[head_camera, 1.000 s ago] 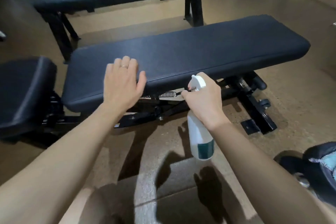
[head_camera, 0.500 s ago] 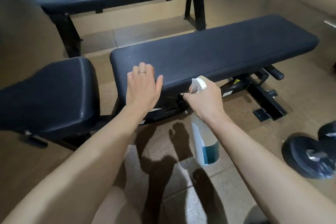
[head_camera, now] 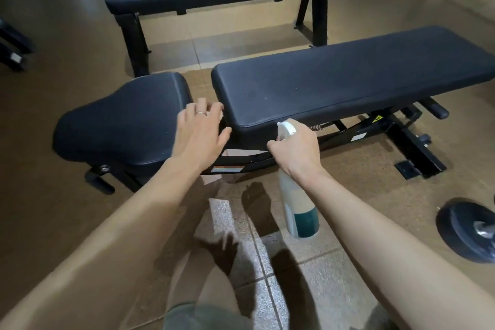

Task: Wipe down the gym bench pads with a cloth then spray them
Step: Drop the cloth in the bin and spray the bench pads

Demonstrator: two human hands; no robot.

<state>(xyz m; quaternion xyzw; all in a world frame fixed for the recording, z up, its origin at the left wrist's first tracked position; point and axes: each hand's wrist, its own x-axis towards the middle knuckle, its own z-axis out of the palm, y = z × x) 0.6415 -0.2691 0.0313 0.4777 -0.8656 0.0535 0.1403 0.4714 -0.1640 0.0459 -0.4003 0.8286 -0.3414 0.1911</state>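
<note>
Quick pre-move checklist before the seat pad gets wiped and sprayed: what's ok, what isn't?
1. Spray bottle in the right hand, grip around its neck: ok.
2. Finger on the trigger: cannot tell, hidden by the hand.
3. Liquid in the bottle: ok, dark liquid low down.
4. Cloth under the left hand: cannot tell; only a pale bit shows by the fingertips.
5. Left hand over the gap between seat pad and long back pad: ok.
6. Seat pad surface unobstructed: ok.

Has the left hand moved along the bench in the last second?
Yes. The left hand slid left off the long pad to the gap beside the seat pad.
</note>
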